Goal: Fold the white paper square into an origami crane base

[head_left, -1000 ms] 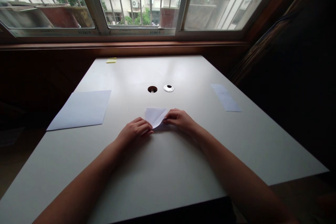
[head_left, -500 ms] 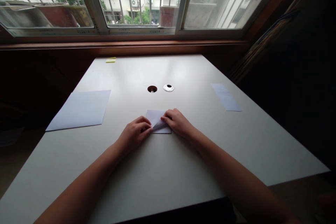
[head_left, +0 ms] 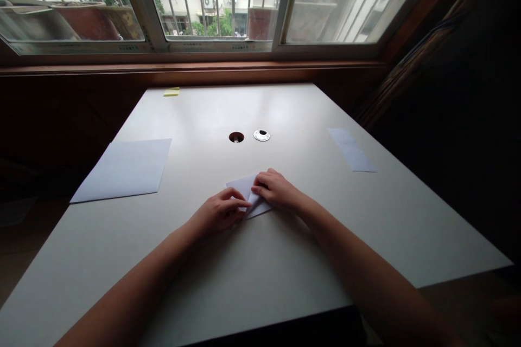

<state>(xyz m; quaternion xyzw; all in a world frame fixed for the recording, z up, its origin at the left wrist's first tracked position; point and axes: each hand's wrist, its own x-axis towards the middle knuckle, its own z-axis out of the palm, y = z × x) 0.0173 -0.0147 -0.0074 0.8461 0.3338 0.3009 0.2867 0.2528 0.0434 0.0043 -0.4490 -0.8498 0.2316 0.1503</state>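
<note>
Folded white paper (head_left: pixel 243 185) rests on a white bench (head_left: pixel 228 287), pinched by the nearly closed right hand (head_left: pixel 275 188); the left hand (head_left: pixel 221 210), half-curled, touches it, its grip unclear.

Small white paper (head_left: pixel 244 184), partly folded with a diagonal flap, askew on the tabletop (head_left: pixel 260 265)

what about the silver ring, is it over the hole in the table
No, the silver ring lies to the right of the hole, apart from it, on the table.
</note>
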